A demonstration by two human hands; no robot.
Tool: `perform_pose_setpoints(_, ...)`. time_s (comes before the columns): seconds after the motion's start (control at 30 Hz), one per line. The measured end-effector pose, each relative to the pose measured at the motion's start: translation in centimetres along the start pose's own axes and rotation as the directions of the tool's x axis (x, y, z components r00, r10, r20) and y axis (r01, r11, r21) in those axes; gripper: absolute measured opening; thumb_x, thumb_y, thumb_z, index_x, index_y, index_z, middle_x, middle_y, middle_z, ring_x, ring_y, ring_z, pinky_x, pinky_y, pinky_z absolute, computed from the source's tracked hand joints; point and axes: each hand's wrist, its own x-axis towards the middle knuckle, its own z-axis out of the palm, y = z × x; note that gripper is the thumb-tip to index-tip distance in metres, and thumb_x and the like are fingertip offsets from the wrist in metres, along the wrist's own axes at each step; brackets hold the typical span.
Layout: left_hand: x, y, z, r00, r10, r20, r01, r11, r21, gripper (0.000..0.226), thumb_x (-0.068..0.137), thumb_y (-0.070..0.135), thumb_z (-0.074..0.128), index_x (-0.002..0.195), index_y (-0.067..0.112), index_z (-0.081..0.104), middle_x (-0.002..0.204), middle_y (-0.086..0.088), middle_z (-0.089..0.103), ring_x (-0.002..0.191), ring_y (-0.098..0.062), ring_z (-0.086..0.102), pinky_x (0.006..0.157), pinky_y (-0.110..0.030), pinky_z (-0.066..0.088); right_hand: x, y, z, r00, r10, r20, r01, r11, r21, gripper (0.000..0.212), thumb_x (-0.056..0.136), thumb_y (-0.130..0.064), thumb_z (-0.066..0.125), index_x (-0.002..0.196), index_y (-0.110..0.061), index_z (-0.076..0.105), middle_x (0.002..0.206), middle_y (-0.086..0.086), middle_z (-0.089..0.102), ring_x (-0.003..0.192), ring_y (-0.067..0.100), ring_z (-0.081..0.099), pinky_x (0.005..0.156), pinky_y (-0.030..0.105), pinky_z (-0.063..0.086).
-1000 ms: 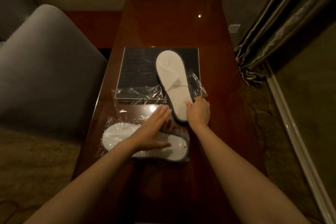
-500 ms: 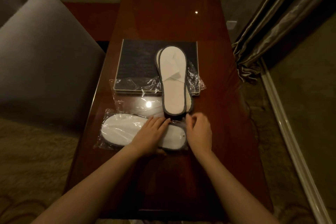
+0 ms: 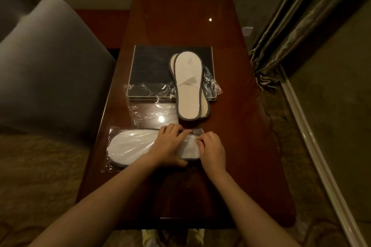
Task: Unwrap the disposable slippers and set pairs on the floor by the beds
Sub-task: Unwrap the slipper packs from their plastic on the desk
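A wrapped pair of white slippers [image 3: 132, 146] lies crosswise on the glossy wooden table [image 3: 180, 26], still inside clear plastic. My left hand [image 3: 170, 144] grips the package across its middle. My right hand [image 3: 210, 148] pinches the plastic at the package's right end. Behind them an unwrapped pair of white slippers [image 3: 188, 86] with grey trim lies stacked, toes pointing away, partly on a dark tray [image 3: 150, 70]. An empty clear wrapper [image 3: 148, 110] lies flat between the tray and the wrapped pair.
A grey upholstered chair [image 3: 50, 76] stands close on the left of the table. Shiny curtains [image 3: 301, 26] hang at the right, above a pale floor rail [image 3: 313, 146]. Patterned carpet [image 3: 40, 176] surrounds the table.
My right hand let go of the unwrapped pair and came back to the wrapped package's right end. My left hand slid down and closed around the package.
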Motion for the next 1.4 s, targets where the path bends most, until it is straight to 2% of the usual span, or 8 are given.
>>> perform_pose_setpoints(0.23,-1.2,0.4,-2.2,0.994,-0.02,-0.106,0.018,1.0,-0.02,0.102,0.055,0.064,0.065,0.142,0.029,0.026,0.135,-0.003,0.037,0.126,-0.022,0.03,0.109,-0.036,0.02,0.3,-1.1,-3.1,0.975,0.174,-0.138,-0.107,0.913,0.394,0.008,0.09,-0.015,0.055,0.086,-0.014,0.062,0.083,-0.007,0.057,0.078,0.007,0.052,0.063,0.008,0.037)
perform_pose_setpoints(0.53,-2.9,0.7,-4.4,0.978,-0.066,-0.199,0.028,0.982,-0.185,0.102,0.051,0.066,0.064,0.139,0.03,0.027,0.132,0.001,0.037,0.122,-0.019,0.033,0.104,-0.037,0.028,1.0,-2.6,-6.6,0.784,0.617,0.07,-0.385,0.395,0.834,0.017,0.094,-0.016,0.049,0.103,-0.01,0.062,0.084,-0.005,0.06,0.073,0.003,0.053,0.06,0.014,0.04)
perform_pose_setpoints(0.7,-3.7,0.5,-5.3,0.968,-0.067,-0.243,0.036,0.991,-0.133,0.103,0.051,0.061,0.068,0.14,0.028,0.029,0.131,-0.001,0.04,0.122,-0.022,0.036,0.103,-0.039,0.031,0.7,-3.9,-8.2,0.886,0.442,0.138,-0.421,0.646,0.636,0.037,0.088,-0.045,0.052,0.11,-0.015,0.052,0.097,0.0,0.06,0.09,0.018,0.059,0.079,0.035,0.051)
perform_pose_setpoints(0.8,-4.0,0.6,-6.0,0.96,-0.063,-0.274,0.033,0.993,-0.114,0.102,0.052,0.059,0.069,0.14,0.027,0.03,0.129,-0.002,0.041,0.12,-0.023,0.037,0.102,-0.04,0.034,0.6,-4.5,-8.5,0.926,0.361,0.11,-0.363,0.772,0.522,0.04,0.085,-0.033,0.063,0.117,-0.013,0.049,0.095,-0.004,0.056,0.088,0.016,0.058,0.078,0.033,0.05)
perform_pose_setpoints(0.93,-4.6,0.4,-6.9,0.954,-0.105,-0.281,0.039,0.972,-0.231,0.099,0.055,0.052,0.075,0.14,0.028,0.031,0.135,0.0,0.038,0.123,-0.019,0.033,0.103,-0.036,0.029,0.3,-3.6,-8.8,0.922,0.382,0.063,-0.321,0.665,0.674,0.024,0.086,-0.002,0.059,0.11,-0.001,0.058,0.078,0.001,0.061,0.072,0.02,0.062,0.07,0.039,0.055)
perform_pose_setpoints(1.13,-5.0,0.6,-7.0,0.958,-0.109,-0.264,0.053,0.976,-0.211,0.099,0.056,0.049,0.076,0.141,0.028,0.03,0.137,-0.001,0.038,0.126,-0.021,0.033,0.105,-0.036,0.028,-0.3,-3.8,-9.2,0.901,0.421,0.104,-0.374,0.634,0.677,0.025,0.083,-0.008,0.065,0.106,0.0,0.059,0.094,0.013,0.067,0.076,0.021,0.063,0.072,0.035,0.055)
perform_pose_setpoints(1.27,-5.2,0.3,-7.3,0.944,-0.115,-0.31,0.065,0.984,-0.168,0.097,0.054,0.052,0.074,0.139,0.026,0.033,0.131,-0.002,0.042,0.121,-0.023,0.04,0.104,-0.038,0.029,-1.1,-5.6,-11.2,0.939,0.116,-0.324,0.017,0.925,0.38,0.018,0.081,-0.031,0.064,0.093,-0.022,0.054,0.09,-0.008,0.053,0.087,0.013,0.053,0.071,0.023,0.046)
perform_pose_setpoints(1.4,-4.9,0.7,-7.3,0.939,-0.114,-0.326,0.077,0.989,-0.123,0.1,0.054,0.057,0.07,0.141,0.027,0.03,0.131,-0.002,0.041,0.118,-0.023,0.04,0.101,-0.036,0.029,-1.6,-7.7,-11.4,0.987,-0.129,-0.094,0.145,0.969,0.201,0.023,0.079,-0.04,0.065,0.083,-0.018,0.059,0.074,-0.013,0.048,0.082,0.016,0.053,0.069,0.028,0.041)
